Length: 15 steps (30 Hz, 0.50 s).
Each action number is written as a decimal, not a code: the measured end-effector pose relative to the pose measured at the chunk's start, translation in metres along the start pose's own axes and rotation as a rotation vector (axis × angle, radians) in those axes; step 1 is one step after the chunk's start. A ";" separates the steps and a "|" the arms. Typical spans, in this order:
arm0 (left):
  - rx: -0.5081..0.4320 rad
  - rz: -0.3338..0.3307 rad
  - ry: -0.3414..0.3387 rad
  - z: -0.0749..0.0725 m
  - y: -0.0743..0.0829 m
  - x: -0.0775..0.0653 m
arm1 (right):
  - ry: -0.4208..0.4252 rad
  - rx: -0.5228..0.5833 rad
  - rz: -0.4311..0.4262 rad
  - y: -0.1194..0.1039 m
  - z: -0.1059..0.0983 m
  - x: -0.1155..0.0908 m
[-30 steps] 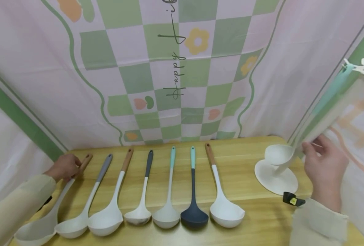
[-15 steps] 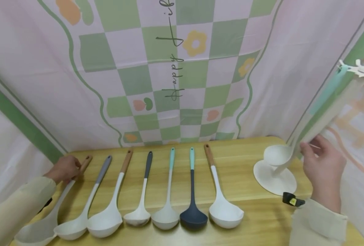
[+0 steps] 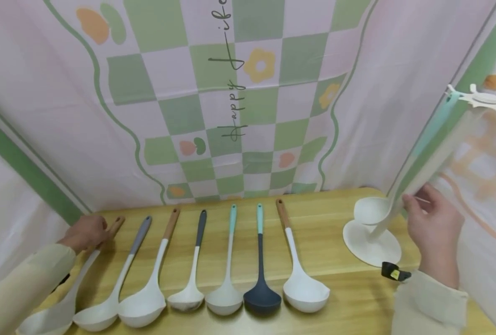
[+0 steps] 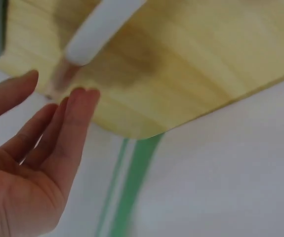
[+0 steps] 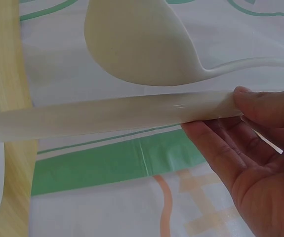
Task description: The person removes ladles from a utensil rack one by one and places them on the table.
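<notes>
My left hand (image 3: 86,231) is at the brown handle of the leftmost ladle (image 3: 50,312), which lies on the table. In the left wrist view its thumb and fingers stand apart on either side of the blurred brown handle end (image 4: 61,79), not closed round it. My right hand (image 3: 435,228) pinches the off-white pole of a utensil stand (image 3: 430,167) between thumb and fingers; the right wrist view shows this pole (image 5: 117,114) lying across. From a hook at the stand's top hangs a ladle with a turquoise handle (image 3: 436,123) and a white bowl (image 3: 370,211).
Several more ladles lie in a row on the wooden table (image 3: 348,302): a grey-handled one (image 3: 101,314), a dark blue one (image 3: 262,298) and a white, brown-handled one (image 3: 305,294) among them. The stand's round base (image 3: 358,249) sits at the table's right. A patterned cloth (image 3: 180,114) hangs behind.
The head view has shifted slightly, so the stand and ladles appear a little further left and lower. Both hands keep their places at the ladle handle and the pole.
</notes>
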<state>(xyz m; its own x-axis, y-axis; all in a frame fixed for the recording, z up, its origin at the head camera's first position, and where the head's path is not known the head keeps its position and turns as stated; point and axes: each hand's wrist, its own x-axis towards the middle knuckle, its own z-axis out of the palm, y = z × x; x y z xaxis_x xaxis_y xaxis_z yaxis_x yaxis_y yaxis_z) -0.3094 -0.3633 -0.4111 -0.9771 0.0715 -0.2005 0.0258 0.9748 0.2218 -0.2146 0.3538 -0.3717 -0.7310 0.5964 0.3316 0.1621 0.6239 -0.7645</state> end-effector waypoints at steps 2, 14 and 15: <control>0.047 0.059 0.047 -0.001 0.013 0.002 | 0.000 0.001 -0.016 0.001 0.000 0.000; -0.190 0.583 0.287 -0.001 0.238 0.004 | -0.017 -0.014 -0.011 -0.001 -0.002 -0.001; -0.223 0.638 0.310 -0.001 0.260 0.003 | -0.014 -0.015 -0.004 -0.001 -0.003 0.000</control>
<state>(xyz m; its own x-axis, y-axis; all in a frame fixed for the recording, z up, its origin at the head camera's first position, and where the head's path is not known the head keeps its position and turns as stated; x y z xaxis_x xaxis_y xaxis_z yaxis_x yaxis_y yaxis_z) -0.3061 -0.1102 -0.3527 -0.8024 0.5138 0.3035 0.5967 0.6956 0.4000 -0.2128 0.3546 -0.3700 -0.7408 0.5869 0.3266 0.1695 0.6338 -0.7547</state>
